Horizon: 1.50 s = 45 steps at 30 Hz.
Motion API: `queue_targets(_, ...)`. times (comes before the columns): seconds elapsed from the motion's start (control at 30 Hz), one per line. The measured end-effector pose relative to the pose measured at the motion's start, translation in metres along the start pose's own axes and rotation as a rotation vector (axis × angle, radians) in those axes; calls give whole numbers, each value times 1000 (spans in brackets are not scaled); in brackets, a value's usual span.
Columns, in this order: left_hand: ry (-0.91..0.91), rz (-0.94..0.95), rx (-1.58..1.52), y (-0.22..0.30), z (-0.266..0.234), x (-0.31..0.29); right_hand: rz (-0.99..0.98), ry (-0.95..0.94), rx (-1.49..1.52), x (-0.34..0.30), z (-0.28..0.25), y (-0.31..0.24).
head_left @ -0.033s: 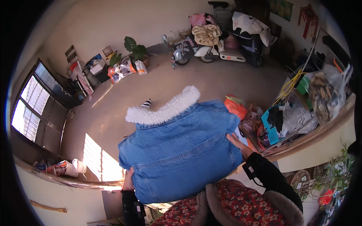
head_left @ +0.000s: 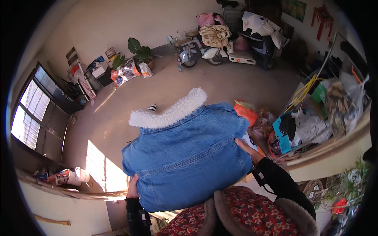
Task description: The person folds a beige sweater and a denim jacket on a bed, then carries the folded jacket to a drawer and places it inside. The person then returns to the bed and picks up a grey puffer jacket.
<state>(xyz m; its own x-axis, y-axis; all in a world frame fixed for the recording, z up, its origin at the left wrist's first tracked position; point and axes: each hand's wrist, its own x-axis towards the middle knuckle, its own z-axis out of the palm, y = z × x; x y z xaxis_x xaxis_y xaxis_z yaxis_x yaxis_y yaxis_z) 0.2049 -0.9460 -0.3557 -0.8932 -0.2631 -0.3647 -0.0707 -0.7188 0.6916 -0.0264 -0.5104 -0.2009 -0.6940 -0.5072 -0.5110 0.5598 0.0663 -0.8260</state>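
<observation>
Blue denim jacket point(head_left: 185, 153) with a white fleece collar point(head_left: 169, 112) held out flat in front of the person, back panel up, collar end pointing away toward the open floor, hem end nearest the body. Long axis runs from hem to collar, tilted slightly to the person's left at the far end. Left hand point(head_left: 132, 187) grips the near left corner by the hem, fingers mostly tucked under the cloth, only the back of the hand showing; closed on denim. Right hand point(head_left: 247, 148) clamps the right side seam higher up, about mid-panel, thumb on top and fingers beneath. The two holds are therefore staggered: left low at the hem, right further along the side, and the bulk of the jacket spreads between and beyond them, away from the body. Neither hand is near the collar; right is the closer of the two. Sleeves are not visible, apparently folded beneath. Below the jacket's near edge, the person's red floral garment point(head_left: 252, 212) with a furred trim. To the right, a cluttered counter edge point(head_left: 330, 151) with bags and an orange sack point(head_left: 246, 112). Farther out, bare concrete floor point(head_left: 118, 122), potted plant point(head_left: 139, 51), a scooter point(head_left: 212, 53) draped with cloth, windows point(head_left: 31, 110) at left.
</observation>
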Motion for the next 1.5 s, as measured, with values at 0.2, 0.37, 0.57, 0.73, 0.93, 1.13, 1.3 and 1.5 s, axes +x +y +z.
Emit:
queue_targets(0.2,-23,28,52,77,52,198,-100,88,-134,156,-8,-125)
queue_targets(0.37,-155,71,231,140,129,412,-251,93,81,266,-72,-187)
queue_targets(0.57,-423,-198,316,191,306,629,-304,469,216,346,-183,-226)
queue_targets(0.73,-827,-236,427,158,496,790,-407,671,468,359,-281,-267)
queue_targets(0.93,-1026,-240,577,113,736,923,-516,833,604,376,-420,-350)
queue_targets(1.13,-1158,-374,639,78,944,988,-484,967,764,348,-514,-435)
queue_targets(1.3,-1374,-329,786,33,1139,1037,-491,1070,802,346,-621,-505)
queue_targets(1.5,-1752,-206,694,-21,1395,1062,-476,1154,831,365,-760,-588)
